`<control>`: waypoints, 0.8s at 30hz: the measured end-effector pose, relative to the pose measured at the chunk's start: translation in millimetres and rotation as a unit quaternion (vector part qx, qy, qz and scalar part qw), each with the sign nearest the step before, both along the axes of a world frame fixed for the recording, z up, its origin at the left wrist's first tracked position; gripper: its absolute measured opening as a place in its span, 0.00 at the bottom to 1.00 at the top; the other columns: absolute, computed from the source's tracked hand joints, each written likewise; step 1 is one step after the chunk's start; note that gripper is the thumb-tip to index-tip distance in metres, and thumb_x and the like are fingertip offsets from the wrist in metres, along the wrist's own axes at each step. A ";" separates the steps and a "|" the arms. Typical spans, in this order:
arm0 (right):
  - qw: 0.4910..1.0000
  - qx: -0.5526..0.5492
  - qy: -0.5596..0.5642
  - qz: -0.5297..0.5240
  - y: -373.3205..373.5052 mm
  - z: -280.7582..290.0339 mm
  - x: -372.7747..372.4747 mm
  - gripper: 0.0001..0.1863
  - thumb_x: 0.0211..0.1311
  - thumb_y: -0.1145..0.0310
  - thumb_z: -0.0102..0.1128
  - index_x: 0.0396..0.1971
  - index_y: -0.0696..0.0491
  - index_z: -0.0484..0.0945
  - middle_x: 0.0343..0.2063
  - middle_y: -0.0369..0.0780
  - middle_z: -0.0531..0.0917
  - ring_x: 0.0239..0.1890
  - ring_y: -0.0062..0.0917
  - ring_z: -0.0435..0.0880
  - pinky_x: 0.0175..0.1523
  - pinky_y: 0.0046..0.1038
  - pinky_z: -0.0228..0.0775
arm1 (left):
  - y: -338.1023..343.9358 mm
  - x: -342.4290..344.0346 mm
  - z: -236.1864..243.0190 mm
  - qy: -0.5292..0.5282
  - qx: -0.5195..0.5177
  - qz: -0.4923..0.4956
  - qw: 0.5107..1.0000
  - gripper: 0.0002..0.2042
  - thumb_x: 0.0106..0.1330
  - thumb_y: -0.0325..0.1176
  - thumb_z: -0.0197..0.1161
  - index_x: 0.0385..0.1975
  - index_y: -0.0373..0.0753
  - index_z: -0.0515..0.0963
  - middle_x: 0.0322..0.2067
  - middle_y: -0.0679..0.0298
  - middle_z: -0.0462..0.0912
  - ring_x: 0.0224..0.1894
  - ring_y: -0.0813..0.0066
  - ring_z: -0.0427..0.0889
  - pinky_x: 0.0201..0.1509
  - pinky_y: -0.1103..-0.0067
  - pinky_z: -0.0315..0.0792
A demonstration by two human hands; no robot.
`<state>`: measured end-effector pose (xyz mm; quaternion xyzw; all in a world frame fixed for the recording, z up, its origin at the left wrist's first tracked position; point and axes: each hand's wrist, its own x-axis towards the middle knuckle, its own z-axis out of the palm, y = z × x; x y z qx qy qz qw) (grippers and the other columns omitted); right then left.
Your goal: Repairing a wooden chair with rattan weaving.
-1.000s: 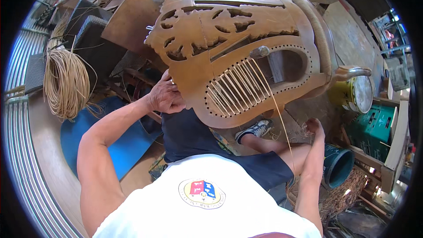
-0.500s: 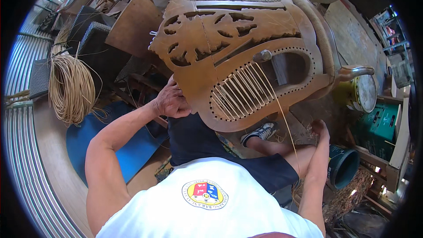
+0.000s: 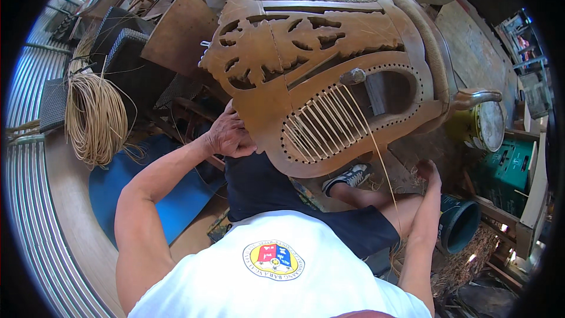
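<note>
A carved brown wooden chair (image 3: 253, 106) lies tipped in front of me. An oval opening in it is rimmed with small holes, and pale cane strands (image 3: 323, 126) run across its left part. A wooden peg (image 3: 354, 76) sticks up at the opening's upper edge. From near the peg a loose cane strand (image 3: 384, 171) trails down past my right thigh. My left hand (image 3: 232, 134) is closed on the chair's left edge, some fingers hidden. Beyond my right knee my right hand (image 3: 428, 171) hangs low, apart from the chair; its fingers are too shadowed to read.
A big coil of cane (image 3: 97, 118) hangs at the left, above a blue sheet (image 3: 153, 191). To the right are a dark bucket (image 3: 461, 224), a yellow tin (image 3: 485, 125) and a green crate (image 3: 506, 165). A brown board (image 3: 179, 32) leans behind the chair.
The chair has shifted very slightly to the right in view. Both hands keep nearly the same places.
</note>
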<state>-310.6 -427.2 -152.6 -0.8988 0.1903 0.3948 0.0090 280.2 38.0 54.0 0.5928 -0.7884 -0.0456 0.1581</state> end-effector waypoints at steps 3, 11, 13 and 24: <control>0.999 -0.015 -0.009 0.044 -1.8 -9.2 -5.3 0.09 0.47 0.66 0.73 0.29 0.52 0.89 0.36 0.46 0.90 0.45 0.40 0.89 0.51 0.42 0.81 | -0.8 -0.1 -1.5 0.016 0.010 0.008 1.000 0.23 0.55 0.44 0.69 0.52 0.48 0.85 0.62 0.62 0.78 0.70 0.56 0.70 0.78 0.48 0.49; 1.000 0.018 -0.002 -0.018 -2.0 -2.5 1.6 0.09 0.51 0.67 0.68 0.33 0.51 0.90 0.36 0.43 0.90 0.44 0.37 0.90 0.50 0.39 0.82 | -2.5 -4.5 7.8 -0.011 -0.007 0.010 1.000 0.25 0.54 0.40 0.70 0.55 0.47 0.83 0.59 0.60 0.80 0.64 0.53 0.75 0.72 0.55 0.62; 1.000 0.006 -0.021 -0.011 0.2 1.4 3.1 0.09 0.52 0.67 0.67 0.32 0.50 0.90 0.36 0.43 0.90 0.45 0.37 0.90 0.49 0.39 0.82 | -2.8 -5.6 8.9 -0.011 -0.006 0.012 1.000 0.25 0.53 0.41 0.70 0.55 0.47 0.83 0.59 0.60 0.80 0.64 0.53 0.75 0.72 0.55 0.62; 0.996 -0.078 0.050 -0.006 -5.3 -50.3 -21.2 0.12 0.60 0.63 0.65 0.39 0.51 0.90 0.44 0.40 0.90 0.49 0.35 0.89 0.52 0.34 0.80 | -3.9 -4.1 10.0 -0.015 -0.011 -0.004 1.000 0.22 0.52 0.41 0.71 0.50 0.47 0.85 0.60 0.60 0.80 0.65 0.52 0.75 0.69 0.52 0.66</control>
